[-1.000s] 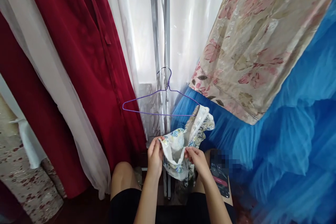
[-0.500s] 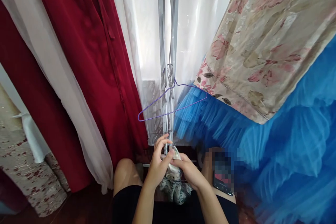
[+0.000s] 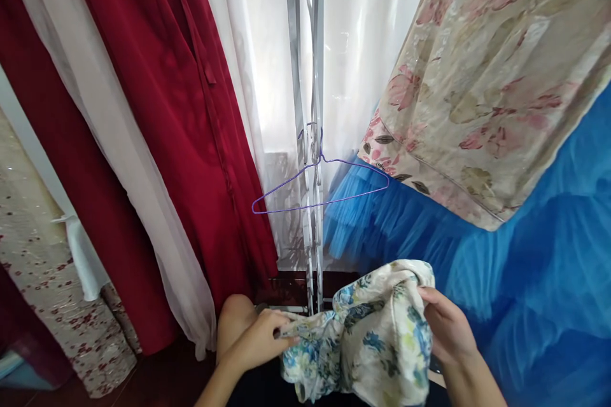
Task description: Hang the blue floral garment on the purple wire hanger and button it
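A white garment with blue and green flowers (image 3: 372, 337) is stretched low in front of me between both hands. My left hand (image 3: 260, 343) pinches its left end beside my bare knee (image 3: 238, 315). At the cloth's right edge my right hand (image 3: 446, 331) is closed on it. Above them an empty purple wire hanger (image 3: 319, 187) hangs by its hook from a silver metal pole (image 3: 310, 108).
A dark red dress (image 3: 157, 108) and sheer white fabric (image 3: 95, 127) hang at the left. A beige dress with pink flowers (image 3: 487, 76) and a blue tulle skirt (image 3: 525, 254) hang at the right. White curtain (image 3: 262, 44) is behind the pole.
The bunched cloth has been pulled open and wide. My hands moved apart and lower, the right one toward the right. The phone on my right thigh is now hidden behind the cloth.
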Tool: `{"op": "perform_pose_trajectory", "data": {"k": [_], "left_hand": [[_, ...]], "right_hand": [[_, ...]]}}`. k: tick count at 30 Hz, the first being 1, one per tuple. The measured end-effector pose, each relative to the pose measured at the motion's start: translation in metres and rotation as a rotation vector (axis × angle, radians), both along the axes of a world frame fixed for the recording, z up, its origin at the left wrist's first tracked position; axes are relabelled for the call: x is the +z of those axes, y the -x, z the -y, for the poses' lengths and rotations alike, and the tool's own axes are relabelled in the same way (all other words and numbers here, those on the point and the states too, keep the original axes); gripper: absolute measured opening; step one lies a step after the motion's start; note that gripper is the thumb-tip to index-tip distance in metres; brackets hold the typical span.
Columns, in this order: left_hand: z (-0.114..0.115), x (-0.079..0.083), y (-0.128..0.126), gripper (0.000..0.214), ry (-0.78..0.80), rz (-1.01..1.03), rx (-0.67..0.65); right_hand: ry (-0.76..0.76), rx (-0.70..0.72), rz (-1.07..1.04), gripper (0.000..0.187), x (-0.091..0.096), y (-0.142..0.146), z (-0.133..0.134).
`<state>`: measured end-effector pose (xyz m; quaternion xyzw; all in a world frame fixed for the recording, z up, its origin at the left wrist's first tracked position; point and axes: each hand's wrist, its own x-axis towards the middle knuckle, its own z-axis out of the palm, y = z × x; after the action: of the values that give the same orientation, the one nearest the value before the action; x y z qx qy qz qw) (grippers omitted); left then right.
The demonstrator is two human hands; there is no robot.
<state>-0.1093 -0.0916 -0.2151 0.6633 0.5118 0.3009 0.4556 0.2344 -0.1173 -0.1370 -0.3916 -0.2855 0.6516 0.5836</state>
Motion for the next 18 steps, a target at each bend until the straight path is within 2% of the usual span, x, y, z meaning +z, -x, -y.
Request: {"op": "perform_pose_trajectory", "data": {"k": [3, 5, 7, 9, 10, 12, 14, 16, 17, 18], "left_hand": [[-0.028, 0.033, 0.023, 0.017, -0.171, -0.118, -0.003], [-0.049, 0.056, 0.039, 0.013, -0.28, -0.191, 0.019], [-0.071, 0.077, 0.055, 0.008, -0.381, -0.34, -0.019], [-0.094, 0.095, 0.07, 0.01, -0.465, -0.507, -0.057], [-0.106, 0.103, 0.076, 0.014, -0.498, -0.565, -0.055], [-0.13, 0.117, 0.087, 0.023, -0.551, -0.594, 0.002], [-0.152, 0.131, 0.092, 0.031, -0.589, -0.558, 0.09], [-0.171, 0.144, 0.09, 0.035, -0.606, -0.521, 0.167], [-0.177, 0.15, 0.086, 0.035, -0.605, -0.511, 0.195], [-0.182, 0.155, 0.081, 0.035, -0.609, -0.507, 0.213]], "right_hand": [[0.005, 0.152, 0.168, 0.028, 0.011, -0.013, -0.002], [-0.11, 0.323, 0.336, 0.027, 0.022, -0.013, -0.006], [-0.267, 0.456, 0.501, 0.026, 0.032, -0.007, -0.016], [-0.384, 0.482, 0.616, 0.026, 0.04, 0.0, -0.031], [-0.431, 0.448, 0.652, 0.023, 0.044, 0.004, -0.042], [-0.53, 0.285, 0.718, 0.02, 0.051, 0.01, -0.068], [-0.626, 0.067, 0.796, 0.032, 0.058, 0.015, -0.1], [-0.691, -0.098, 0.877, 0.046, 0.064, 0.017, -0.132], [-0.708, -0.139, 0.912, 0.046, 0.066, 0.018, -0.147], [-0.714, -0.155, 0.94, 0.038, 0.067, 0.017, -0.159]]}}
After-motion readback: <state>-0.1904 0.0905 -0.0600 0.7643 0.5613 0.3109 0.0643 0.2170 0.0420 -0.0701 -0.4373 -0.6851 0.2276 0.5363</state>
